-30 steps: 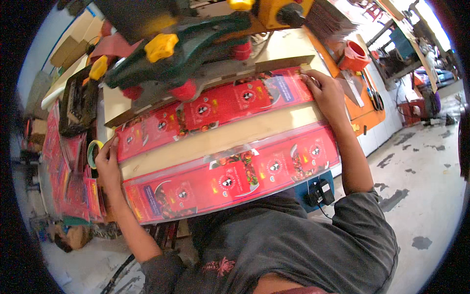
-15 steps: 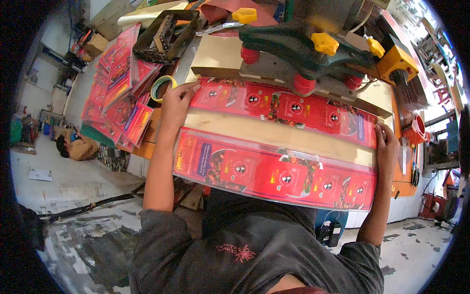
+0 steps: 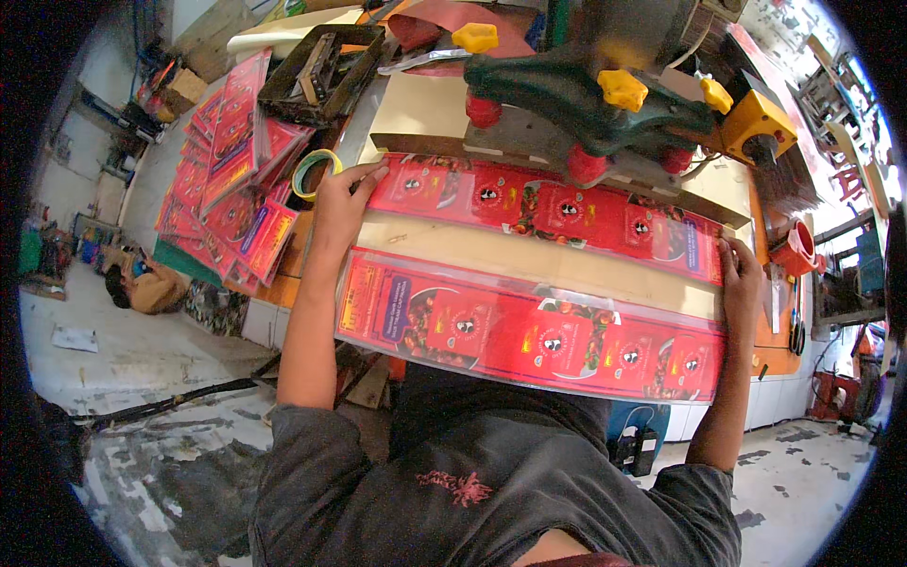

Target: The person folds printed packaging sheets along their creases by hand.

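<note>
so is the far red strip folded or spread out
Spread out: the far red strip lies flat from the left hand to the right hand.

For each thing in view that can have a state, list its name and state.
Far red strip, spread out, a hand at each end.
Near red strip, spread out, apart from the far one.
Left hand, at the far strip's left end.
Right hand, at its right end.
Red packets, heaped, overlapping.
Dark tray, open-topped, things inside.
Tape roll, not held.
</note>
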Available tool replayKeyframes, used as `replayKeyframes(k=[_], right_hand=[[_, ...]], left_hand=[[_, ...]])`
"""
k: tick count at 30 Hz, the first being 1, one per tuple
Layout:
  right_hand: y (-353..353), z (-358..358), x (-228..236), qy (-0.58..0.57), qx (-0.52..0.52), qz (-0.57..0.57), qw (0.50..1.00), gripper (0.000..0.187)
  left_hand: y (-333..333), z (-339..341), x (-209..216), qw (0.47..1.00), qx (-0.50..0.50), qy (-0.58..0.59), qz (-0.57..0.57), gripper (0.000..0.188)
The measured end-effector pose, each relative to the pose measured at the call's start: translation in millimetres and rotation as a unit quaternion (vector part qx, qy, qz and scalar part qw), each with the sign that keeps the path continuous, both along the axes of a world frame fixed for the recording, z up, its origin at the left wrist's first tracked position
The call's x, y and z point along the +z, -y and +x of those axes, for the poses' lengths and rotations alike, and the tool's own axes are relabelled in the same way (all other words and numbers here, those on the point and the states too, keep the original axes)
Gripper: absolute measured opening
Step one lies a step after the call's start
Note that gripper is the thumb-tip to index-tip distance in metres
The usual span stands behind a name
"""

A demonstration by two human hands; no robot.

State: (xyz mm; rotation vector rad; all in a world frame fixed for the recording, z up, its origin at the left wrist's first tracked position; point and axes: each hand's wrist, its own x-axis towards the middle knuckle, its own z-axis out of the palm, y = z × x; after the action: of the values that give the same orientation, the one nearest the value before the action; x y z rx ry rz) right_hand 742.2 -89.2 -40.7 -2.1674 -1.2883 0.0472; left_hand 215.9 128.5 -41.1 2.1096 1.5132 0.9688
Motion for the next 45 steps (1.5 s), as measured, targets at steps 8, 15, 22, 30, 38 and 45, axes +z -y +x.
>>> replayKeyframes(k=[8,15,22,30,38,45], right_hand=[[6,-6,4,-0.130,-0.003,0.056,0.990,0.033],[1,3,-5,0.028,-0.024,0.006,0.999,0.030],[10,4,-2,0.044,-0.027,0.008,0.999,0.030],[18,12,2,-0.072,0.060,0.033,0.995,0.032],[16,9,-5,-0.017,0.013,0.030,0.999,0.026],[13,7,-5,0.004,0.008,0.033,0.999,0.026]], left_hand=[[7,14,15,0.996,0.014,-0.059,-0.058,0.038],[-15,-12,-8,0.998,-0.012,-0.025,-0.056,0.043],[-10,-5,-6,0.998,-0.036,-0.013,-0.049,0.041],[10,-3,10,0.994,-0.046,-0.020,-0.094,0.042],[5,-2,5,0.994,-0.050,-0.037,-0.089,0.046],[-7,-15,-3,0.994,-0.076,-0.046,-0.064,0.042]])
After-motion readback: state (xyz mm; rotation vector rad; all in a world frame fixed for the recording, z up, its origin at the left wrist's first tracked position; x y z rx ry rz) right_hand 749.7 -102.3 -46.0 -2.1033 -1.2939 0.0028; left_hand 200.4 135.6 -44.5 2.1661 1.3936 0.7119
